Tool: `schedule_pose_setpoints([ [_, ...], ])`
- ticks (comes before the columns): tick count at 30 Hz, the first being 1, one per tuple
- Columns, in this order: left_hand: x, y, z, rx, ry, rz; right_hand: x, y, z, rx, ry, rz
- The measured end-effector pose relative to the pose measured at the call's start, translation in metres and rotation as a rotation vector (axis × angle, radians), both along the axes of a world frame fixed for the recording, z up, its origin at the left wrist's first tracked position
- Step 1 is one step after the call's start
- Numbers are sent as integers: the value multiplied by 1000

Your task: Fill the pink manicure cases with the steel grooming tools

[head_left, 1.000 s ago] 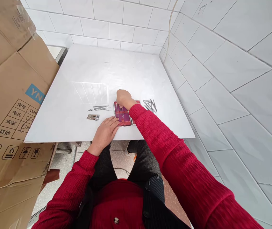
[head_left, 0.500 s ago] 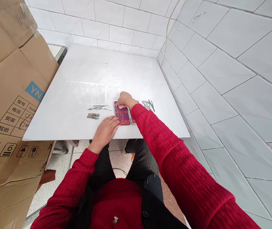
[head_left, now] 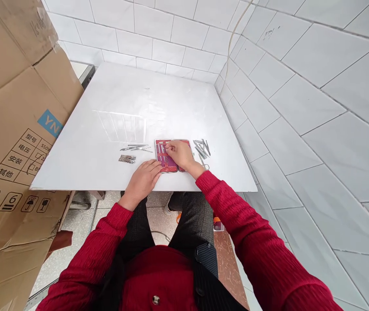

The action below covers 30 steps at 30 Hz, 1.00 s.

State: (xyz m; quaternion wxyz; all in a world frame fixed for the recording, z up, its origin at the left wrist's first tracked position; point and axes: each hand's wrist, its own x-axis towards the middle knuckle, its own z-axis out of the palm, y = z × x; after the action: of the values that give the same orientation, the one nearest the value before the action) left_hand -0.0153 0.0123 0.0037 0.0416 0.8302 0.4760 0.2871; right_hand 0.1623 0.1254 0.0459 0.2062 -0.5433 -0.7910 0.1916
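Observation:
An opened manicure case (head_left: pixel 170 168) with a red and purple lining lies near the table's front edge. Slim metal tools (head_left: pixel 163 149) are held in its left half by an orange-red band. My left hand (head_left: pixel 143 177) is at the case's front left corner, fingers together and closed on its edge. Over the middle of the case is my right hand (head_left: pixel 182 154), thumb and fingertips pinched beside the tools; what they hold, if anything, is too small to make out. The hand partly hides the case's right half.
Left of the case lie nail clippers (head_left: pixel 127 159) and several thin metal tools (head_left: pixel 135 148). More metal tools (head_left: pixel 201 148) and small scissors (head_left: pixel 204 164) lie to its right. A large cardboard box (head_left: pixel 16 129) borders the white table (head_left: pixel 122 90); a tiled wall (head_left: pixel 301 108) rises on the right.
My right hand has come nearer to me and slightly right, from the case's far part to its middle. More tools and the scissors now show. The left hand stays at the case's edge.

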Motion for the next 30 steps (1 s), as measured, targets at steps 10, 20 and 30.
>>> schedule_pose_setpoints([
  [10,-1,2,-2,-30,-15,-12,38,-16,-33,102,208,260],
  [20,0,3,-1,-29,-6,-11,34,-17,-35,91,228,208],
  [30,1,1,1,-23,7,-5,27,-21,-41,62,314,93],
])
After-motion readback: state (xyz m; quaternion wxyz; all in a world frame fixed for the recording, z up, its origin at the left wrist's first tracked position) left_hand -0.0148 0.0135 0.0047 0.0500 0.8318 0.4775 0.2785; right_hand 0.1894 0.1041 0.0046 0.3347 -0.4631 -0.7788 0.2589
